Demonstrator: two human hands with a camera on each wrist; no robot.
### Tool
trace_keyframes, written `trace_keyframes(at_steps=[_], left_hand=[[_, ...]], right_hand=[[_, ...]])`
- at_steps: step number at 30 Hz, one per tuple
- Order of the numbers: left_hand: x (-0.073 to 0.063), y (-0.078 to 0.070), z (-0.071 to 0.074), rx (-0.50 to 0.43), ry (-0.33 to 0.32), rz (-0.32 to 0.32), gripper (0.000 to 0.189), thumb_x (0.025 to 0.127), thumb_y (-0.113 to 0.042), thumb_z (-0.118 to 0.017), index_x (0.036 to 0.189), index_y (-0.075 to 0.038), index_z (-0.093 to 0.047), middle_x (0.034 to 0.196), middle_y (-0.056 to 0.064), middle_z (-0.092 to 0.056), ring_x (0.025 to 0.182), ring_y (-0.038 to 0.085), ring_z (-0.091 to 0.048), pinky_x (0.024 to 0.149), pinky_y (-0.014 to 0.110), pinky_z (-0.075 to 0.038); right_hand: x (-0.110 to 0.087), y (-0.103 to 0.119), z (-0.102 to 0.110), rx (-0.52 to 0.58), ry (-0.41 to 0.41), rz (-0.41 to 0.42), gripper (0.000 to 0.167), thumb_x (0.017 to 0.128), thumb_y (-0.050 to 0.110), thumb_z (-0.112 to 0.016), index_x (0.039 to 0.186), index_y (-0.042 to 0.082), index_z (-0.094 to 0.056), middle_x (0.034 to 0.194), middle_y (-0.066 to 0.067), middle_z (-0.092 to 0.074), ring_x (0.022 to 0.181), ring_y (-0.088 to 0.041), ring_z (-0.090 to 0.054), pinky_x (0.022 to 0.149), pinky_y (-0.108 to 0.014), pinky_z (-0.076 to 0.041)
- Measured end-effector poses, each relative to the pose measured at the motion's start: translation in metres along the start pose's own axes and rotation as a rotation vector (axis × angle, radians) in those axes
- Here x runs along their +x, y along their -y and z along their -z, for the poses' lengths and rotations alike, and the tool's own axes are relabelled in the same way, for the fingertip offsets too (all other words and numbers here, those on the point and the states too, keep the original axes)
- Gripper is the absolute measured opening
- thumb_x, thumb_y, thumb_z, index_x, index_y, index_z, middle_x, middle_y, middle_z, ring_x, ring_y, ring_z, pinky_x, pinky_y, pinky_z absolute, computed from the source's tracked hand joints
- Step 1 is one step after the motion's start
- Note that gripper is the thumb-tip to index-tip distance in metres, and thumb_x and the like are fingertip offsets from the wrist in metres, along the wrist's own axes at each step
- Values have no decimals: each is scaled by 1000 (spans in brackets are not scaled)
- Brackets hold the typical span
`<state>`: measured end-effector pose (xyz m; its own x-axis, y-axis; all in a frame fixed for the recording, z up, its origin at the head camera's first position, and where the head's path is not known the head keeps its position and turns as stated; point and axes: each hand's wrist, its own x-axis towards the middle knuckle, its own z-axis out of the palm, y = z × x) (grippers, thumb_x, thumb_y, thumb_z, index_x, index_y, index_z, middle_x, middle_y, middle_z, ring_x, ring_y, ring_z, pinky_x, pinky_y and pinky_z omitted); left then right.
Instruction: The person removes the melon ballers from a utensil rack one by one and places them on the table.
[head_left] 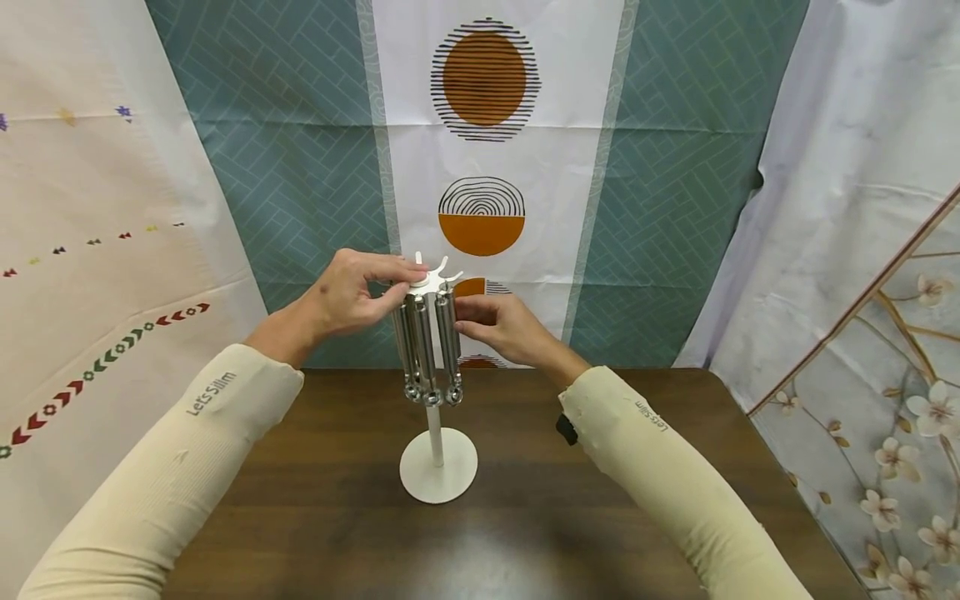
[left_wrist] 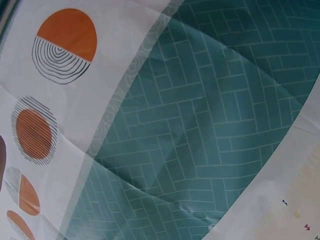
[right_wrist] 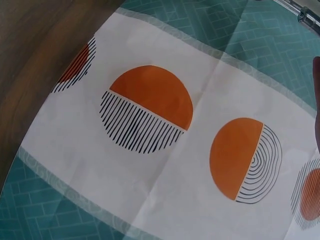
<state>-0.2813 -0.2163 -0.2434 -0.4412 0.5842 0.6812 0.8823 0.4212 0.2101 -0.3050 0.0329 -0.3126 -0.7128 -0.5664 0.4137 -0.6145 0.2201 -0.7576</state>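
Observation:
A white rotating-style rack (head_left: 436, 437) stands upright on the table, with a round base and curved hooks at its top. Several shiny metal rods (head_left: 424, 346) with rounded lower ends hang around its post. My left hand (head_left: 351, 287) pinches the rack's top, thumb and forefinger at the white hub. On the other side, my right hand (head_left: 512, 327) has its thumb and fingers curled at the upper part of the rightmost rod (head_left: 447, 325). In the right wrist view, part of a metal rod (right_wrist: 307, 17) enters at the top right corner.
The dark wooden table (head_left: 330, 475) reaches back to a teal and white patterned cloth (head_left: 675, 208). A white cloth with embroidered motifs (head_left: 97, 208) hangs at the left, and a floral cloth (head_left: 885, 400) borders the right table edge.

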Motion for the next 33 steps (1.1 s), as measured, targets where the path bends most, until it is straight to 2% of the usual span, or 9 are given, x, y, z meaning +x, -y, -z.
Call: trace_keyframes(at_steps=[8,15,24,33], left_hand=[[-1,1,-1,-2,2,6,24,86,4,-67,107,-1,-77,113,11,-73,108,30,-69,91,47,-54],[-3,0,0,14,-12,11,24,84,6,-69,106,0,-77,111,13,-73,103,32,-70,85,48,-56],[-3,-1,-1,2,0,32,25,84,5,-68,107,0,-77,111,13,-73,104,34,-70,87,51,-55],[-3,-1,0,74,6,2,26,82,-2,-71,108,-1,-77,111,12,-73,101,33,-70,84,52,-56]], right_hand=[[-3,2,4,-2,-34,0,28,93,3,-68,120,-5,-67,103,-14,-73,91,-22,-70,83,-33,-57],[-5,1,10,3,-63,-47,26,95,5,-66,120,-3,-67,104,-13,-72,92,-22,-69,81,-32,-58],[-9,-5,17,-4,-88,-31,26,95,6,-67,120,-3,-67,104,-13,-72,92,-22,-70,80,-33,-58],[-19,-21,15,-28,-126,-39,26,94,5,-69,118,-4,-68,101,-13,-72,90,-23,-69,82,-35,-57]])
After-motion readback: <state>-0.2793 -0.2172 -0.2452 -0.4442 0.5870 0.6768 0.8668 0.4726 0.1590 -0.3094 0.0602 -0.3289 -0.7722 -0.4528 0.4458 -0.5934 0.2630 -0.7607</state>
